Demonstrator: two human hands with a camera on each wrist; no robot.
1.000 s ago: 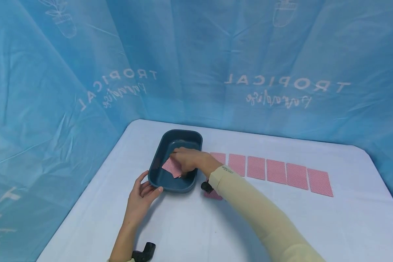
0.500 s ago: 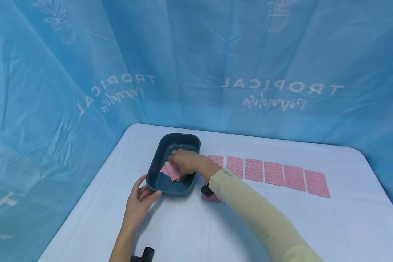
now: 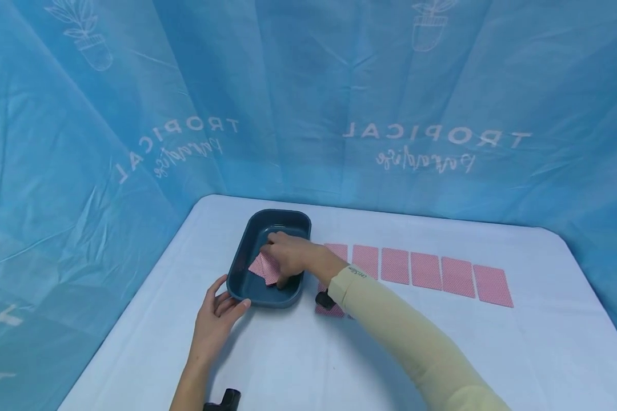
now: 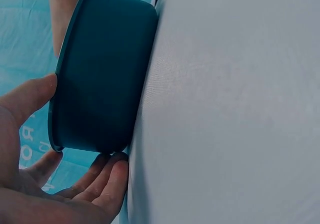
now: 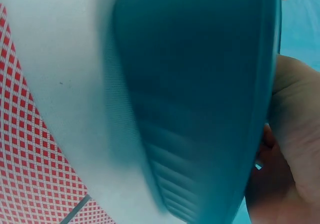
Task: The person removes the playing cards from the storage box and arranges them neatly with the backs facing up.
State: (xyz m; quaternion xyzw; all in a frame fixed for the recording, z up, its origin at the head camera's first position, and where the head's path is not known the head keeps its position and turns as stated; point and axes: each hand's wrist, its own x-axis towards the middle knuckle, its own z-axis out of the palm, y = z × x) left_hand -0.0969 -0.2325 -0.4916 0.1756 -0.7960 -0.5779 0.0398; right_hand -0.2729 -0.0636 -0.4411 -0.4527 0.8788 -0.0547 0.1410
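Pink patterned cards (image 3: 265, 269) are pinched by the right hand (image 3: 289, 254) inside the blue tray (image 3: 259, 291) — its near-left corner gripped by the left hand (image 3: 217, 319) — on the white worktop (image 3: 298, 365).

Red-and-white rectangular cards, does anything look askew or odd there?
The far row looks even, but the cards inside the dark blue rectangular tray look askew: they overlap at different angles by the right hand.

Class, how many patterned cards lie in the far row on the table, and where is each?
6, from left to right: first card, partly behind the right arm; second card; third card; fourth card; fifth card; sixth card, at the right end. The arm may hide others.
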